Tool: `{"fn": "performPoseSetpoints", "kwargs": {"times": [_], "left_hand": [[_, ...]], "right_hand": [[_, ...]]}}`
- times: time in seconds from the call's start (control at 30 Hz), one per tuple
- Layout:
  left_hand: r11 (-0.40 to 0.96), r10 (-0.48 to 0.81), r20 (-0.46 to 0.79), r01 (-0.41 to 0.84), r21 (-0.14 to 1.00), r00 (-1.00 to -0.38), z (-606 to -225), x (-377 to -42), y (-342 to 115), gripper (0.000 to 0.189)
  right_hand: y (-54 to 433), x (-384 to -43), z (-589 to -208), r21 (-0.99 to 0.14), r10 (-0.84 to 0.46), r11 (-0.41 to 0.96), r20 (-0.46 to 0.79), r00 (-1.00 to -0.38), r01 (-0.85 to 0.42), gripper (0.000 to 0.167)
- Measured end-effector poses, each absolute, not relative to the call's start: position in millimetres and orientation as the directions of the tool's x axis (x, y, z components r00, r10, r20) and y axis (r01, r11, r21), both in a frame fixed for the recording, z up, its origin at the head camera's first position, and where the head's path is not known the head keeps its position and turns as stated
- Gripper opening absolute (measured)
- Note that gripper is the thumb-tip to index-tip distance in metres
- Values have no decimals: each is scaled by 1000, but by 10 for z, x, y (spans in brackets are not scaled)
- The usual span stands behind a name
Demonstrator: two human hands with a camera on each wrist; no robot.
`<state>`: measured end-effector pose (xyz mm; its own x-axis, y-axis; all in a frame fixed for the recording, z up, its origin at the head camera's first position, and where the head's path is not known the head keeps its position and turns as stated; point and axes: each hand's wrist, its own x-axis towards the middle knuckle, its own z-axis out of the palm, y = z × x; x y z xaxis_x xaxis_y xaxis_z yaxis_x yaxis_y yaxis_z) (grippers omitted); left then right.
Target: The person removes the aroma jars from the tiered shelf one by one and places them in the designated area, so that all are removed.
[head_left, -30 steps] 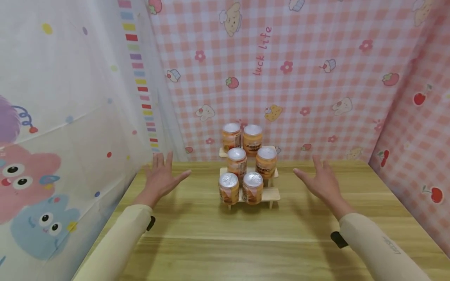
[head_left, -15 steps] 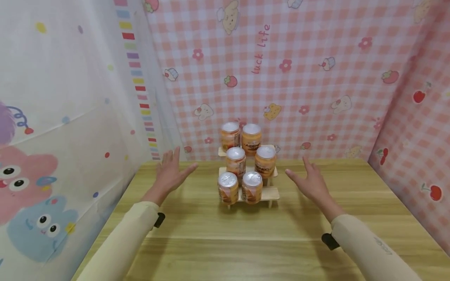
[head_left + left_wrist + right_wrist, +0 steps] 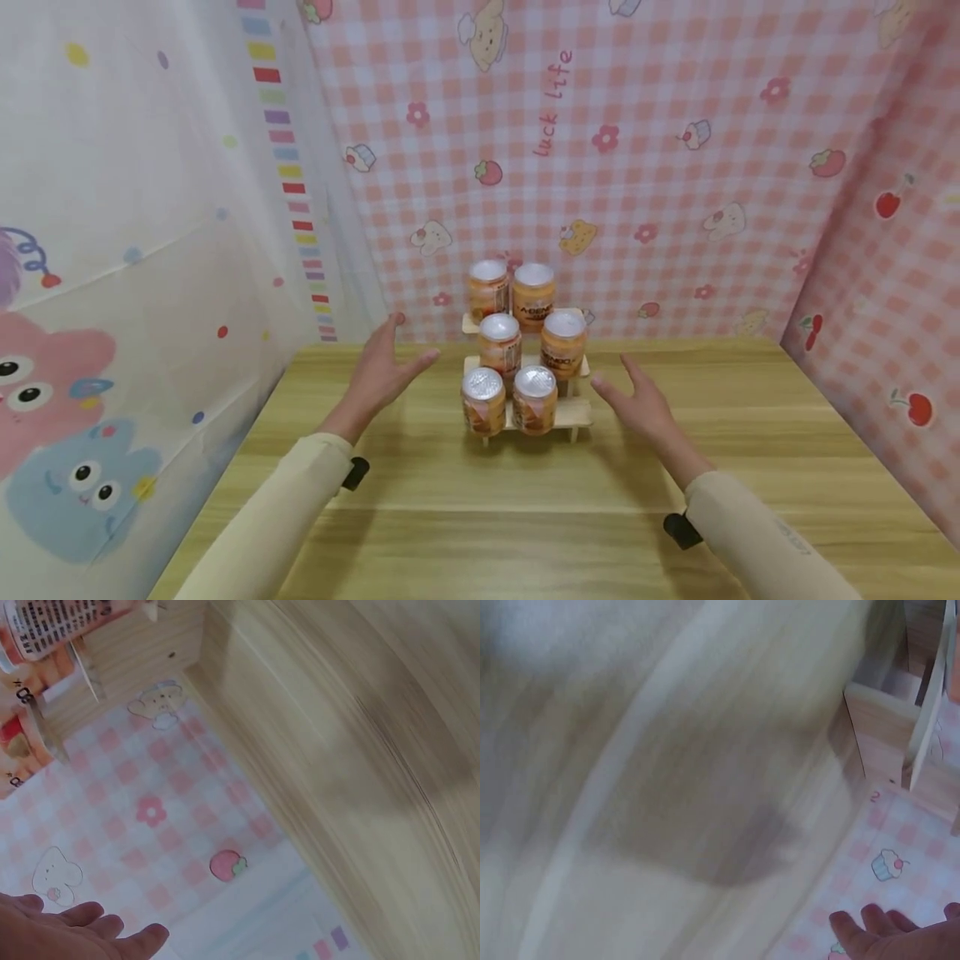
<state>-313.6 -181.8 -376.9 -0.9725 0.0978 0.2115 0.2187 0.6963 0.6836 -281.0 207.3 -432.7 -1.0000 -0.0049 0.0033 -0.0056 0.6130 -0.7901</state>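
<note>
Several orange cans with silver lids stand upright in pairs on a small three-step wooden rack (image 3: pixel 576 412). The front pair is a left can (image 3: pixel 483 408) and a right can (image 3: pixel 535 407); one middle-step can (image 3: pixel 564 350) sits toward the right end. To the left of the rack, my left hand (image 3: pixel 381 371) is held with fingers extended and thumb toward the cans, touching nothing. My right hand (image 3: pixel 637 404) mirrors it on the other side, thumb pointing at the rack, a gap between them. Fingers of the left hand (image 3: pixel 82 930) and right hand (image 3: pixel 900 937) show in the wrist views.
The rack stands near the far edge of a wood-grain table (image 3: pixel 465 517). Behind it hangs a pink checked cloth (image 3: pixel 660 183). A white cloth with cartoon prints (image 3: pixel 150 275) borders the left side, and a cherry-printed cloth (image 3: pixel 885 308) the right.
Both hands have moved inward toward the rack, the left one rightward and the right one leftward and slightly nearer. The cans and rack stay put; the head view has shifted slightly.
</note>
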Motion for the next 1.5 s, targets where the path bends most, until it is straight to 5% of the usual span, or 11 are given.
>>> {"fn": "performPoseSetpoints", "kwargs": {"times": [0.4, 0.93, 1.5], "left_hand": [[540, 58, 148, 155, 827, -987, -3820, -3094, -1624, 110], [286, 50, 152, 160, 945, -987, -4026, -3042, -1477, 77], [205, 115, 150, 171, 964, -982, -4271, -2982, -1351, 71]], "right_hand": [[1892, -2712, -4528, -903, -4, 422, -93, -996, 82, 65], [1758, -2696, -4764, -966, 49, 226, -118, -992, 126, 45], [1762, -2714, -4806, -961, 71, 212, -169, -983, 180, 51]]}}
